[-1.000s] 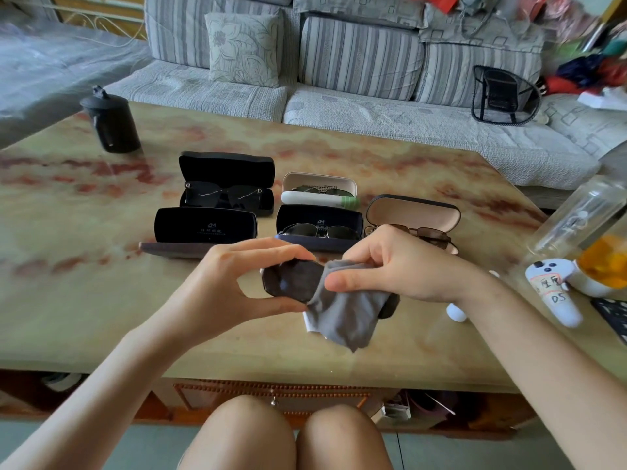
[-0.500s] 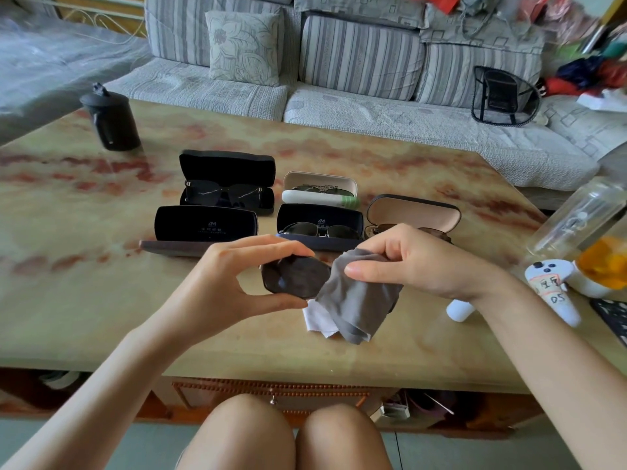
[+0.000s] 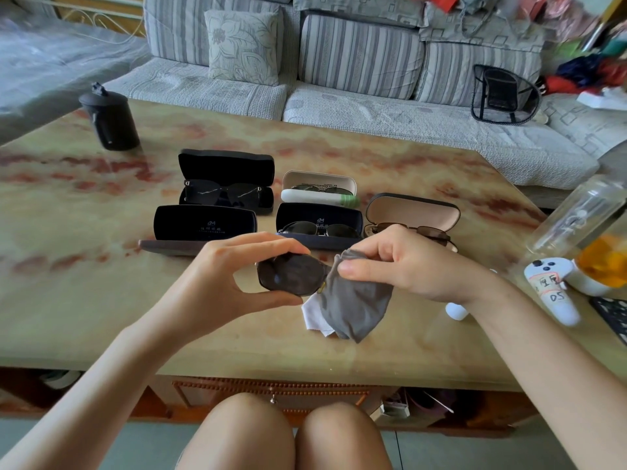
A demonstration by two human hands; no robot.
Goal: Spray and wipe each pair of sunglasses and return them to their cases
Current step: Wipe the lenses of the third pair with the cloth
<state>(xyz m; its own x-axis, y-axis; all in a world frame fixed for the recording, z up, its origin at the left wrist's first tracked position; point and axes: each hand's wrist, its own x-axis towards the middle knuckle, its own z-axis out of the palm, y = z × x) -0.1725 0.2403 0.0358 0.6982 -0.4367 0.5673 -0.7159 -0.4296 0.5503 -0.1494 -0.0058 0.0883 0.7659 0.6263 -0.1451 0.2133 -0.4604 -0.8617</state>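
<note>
Left grip (image 3: 220, 283), right grip (image 3: 410, 266) and both forearms (image 3: 101, 385) bare (knees (image 3: 244, 432) bare too).

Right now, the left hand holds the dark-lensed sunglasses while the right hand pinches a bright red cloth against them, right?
No: the head view shows a soft grey cloth, not red. The left hand does hold the dark-lensed sunglasses, and the right hand pinches that cloth against them.
</note>
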